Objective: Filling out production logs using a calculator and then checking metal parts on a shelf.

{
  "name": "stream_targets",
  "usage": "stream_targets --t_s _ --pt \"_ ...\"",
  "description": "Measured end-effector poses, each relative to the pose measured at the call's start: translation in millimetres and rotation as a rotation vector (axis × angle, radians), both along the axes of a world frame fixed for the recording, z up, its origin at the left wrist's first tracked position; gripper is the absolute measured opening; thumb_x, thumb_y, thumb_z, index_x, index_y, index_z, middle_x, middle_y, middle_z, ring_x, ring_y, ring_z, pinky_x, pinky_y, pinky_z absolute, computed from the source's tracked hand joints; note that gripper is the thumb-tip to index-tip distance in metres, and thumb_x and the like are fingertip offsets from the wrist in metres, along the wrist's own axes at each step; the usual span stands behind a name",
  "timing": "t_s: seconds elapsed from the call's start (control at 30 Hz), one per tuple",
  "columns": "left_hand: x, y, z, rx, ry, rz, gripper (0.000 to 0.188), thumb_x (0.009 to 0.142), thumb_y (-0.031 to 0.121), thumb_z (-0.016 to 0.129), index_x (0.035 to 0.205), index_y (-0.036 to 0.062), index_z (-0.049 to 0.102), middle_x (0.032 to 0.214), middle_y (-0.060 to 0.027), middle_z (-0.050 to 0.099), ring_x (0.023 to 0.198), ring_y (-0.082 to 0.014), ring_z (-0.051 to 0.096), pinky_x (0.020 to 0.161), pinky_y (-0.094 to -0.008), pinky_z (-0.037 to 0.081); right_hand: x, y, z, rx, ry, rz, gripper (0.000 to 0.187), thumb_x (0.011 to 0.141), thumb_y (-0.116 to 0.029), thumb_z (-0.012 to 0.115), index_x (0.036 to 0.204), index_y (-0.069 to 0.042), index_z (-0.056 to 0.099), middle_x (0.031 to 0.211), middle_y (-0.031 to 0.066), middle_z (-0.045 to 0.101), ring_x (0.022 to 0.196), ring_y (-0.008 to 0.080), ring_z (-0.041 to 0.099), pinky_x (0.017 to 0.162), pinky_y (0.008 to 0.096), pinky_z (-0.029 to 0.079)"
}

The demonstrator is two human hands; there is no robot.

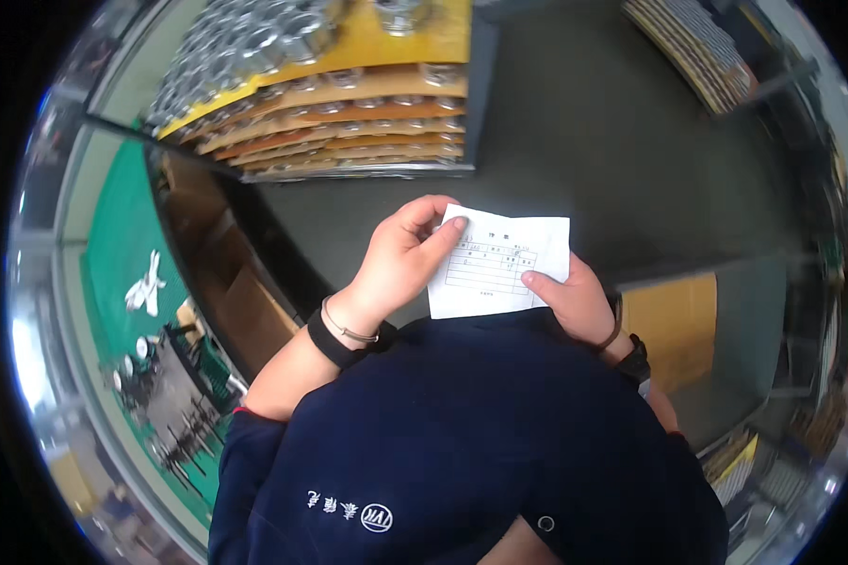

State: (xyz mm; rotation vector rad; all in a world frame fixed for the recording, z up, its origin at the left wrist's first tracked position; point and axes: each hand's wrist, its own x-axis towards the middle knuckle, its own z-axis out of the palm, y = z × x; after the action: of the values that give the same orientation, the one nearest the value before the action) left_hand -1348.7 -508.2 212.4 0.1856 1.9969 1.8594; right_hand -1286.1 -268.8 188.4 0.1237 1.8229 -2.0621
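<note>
A white paper slip (485, 273) with a printed table and some handwriting is held in front of my dark blue shirt, near the middle of the view. My left hand (400, 254) grips its upper left corner, thumb on top and fingers behind. At the lower right edge my right hand (575, 299) pinches the same slip, its thumb lying on the printed side. The fingers behind the paper are mostly hidden. Both hands hold the sheet roughly flat, and it bends slightly along the middle.
Ahead on the left stands a stack of layered boards (349, 127) bearing round metal parts (273, 38). Dial gauges and tools (174, 405) and a white glove (146, 285) lie on a green surface (113, 245). A cardboard sheet (669, 325) is at right; stacked trays (693, 47) stand far right.
</note>
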Motion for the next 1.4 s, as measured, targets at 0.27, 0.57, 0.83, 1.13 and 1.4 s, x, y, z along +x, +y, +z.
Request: stream_targets --t_s 0.27,0.57,0.83,1.13,1.4 --pt "-72 -37 20 -0.078 0.047 0.417 0.021 0.099 0.018 0.06 0.106 0.0003 0.068 0.086 0.0045 0.063 0.081 -0.0039 0.054 0.073 -0.0207 0.045 -121 -26 12 -0.065 -0.017 0.224 0.039 0.094 -0.005 0.061 0.13 0.006 0.05 0.122 0.0095 0.063 0.111 0.0152 0.058 0.097 0.0317 0.047" --pt "-204 -137 -3 0.056 0.232 0.601 0.017 0.1 0.009 0.048 0.107 0.002 0.062 0.088 0.0033 0.062 0.079 -0.0036 0.053 0.073 -0.0203 0.044 -198 -70 -10 0.006 -0.041 0.024 0.036 0.095 -0.005 0.059 0.129 0.006 0.052 0.124 0.0115 0.063 0.111 0.0175 0.059 0.097 0.0326 0.047" --pt "-329 -146 -1 -0.766 0.431 -0.044 0.025 0.09 0.019 0.05 0.104 0.0044 0.065 0.087 -0.0219 0.068 0.088 -0.0366 0.067 0.077 -0.0467 0.052 -270 -117 -51 0.242 0.034 -0.23 0.037 0.094 -0.006 0.058 0.128 0.007 0.052 0.119 0.0148 0.065 0.106 0.0197 0.063 0.091 0.0317 0.05" --pt "-445 -65 -41 -1.04 0.849 -0.286 0.035 0.087 0.012 0.054 0.118 -0.0027 0.055 0.114 -0.0198 0.065 0.083 -0.0329 0.07 0.068 -0.0416 0.057 -335 -136 -65 0.298 -0.156 -0.446 0.036 0.094 -0.007 0.054 0.127 0.004 0.049 0.114 0.013 0.066 0.085 0.0162 0.065 0.063 0.0281 0.052" --pt "-477 -40 -52 -1.117 0.562 -0.4 0.016 0.081 0.015 0.061 0.09 0.0072 0.072 0.088 -0.0148 0.072 0.084 -0.0312 0.07 0.072 -0.0414 0.057 -368 -130 -64 0.244 -0.237 -0.433 0.038 0.094 -0.004 0.046 0.131 0.004 0.041 0.113 0.0174 0.065 0.076 0.021 0.07 0.058 0.0262 0.054"
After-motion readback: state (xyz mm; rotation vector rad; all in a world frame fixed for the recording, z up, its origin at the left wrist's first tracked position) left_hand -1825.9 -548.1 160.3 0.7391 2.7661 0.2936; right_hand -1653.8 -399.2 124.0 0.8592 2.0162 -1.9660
